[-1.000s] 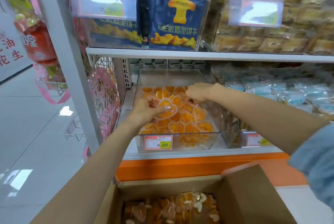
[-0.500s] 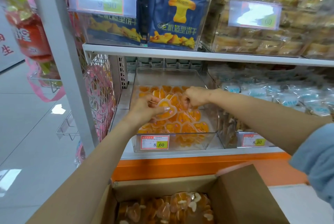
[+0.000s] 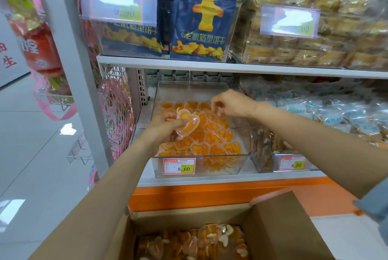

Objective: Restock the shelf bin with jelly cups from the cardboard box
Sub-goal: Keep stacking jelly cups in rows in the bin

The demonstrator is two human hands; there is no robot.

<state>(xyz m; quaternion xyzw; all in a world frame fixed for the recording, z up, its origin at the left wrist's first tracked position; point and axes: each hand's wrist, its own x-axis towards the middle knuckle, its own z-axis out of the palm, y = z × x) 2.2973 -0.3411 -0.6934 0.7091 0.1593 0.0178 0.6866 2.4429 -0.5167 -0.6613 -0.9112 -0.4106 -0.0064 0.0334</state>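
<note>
left hand (image 3: 165, 128) grips a jelly cup (image 3: 188, 122) over the shelf bin (image 3: 189, 91)
a slack hold could tip it askew onto the rows (image 3: 212, 140); right hand (image 3: 231, 103) curled, grip unclear

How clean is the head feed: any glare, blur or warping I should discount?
Head view: glare washes out the upper-left price tag, yet the 8.60 tag on the shelf bin reads clearly. Head view: centre is sharp on the left hand and its jelly cup; the edges smear, notably the red packets. Head view: the wide-angle lens tilts the shelf upright.
</note>
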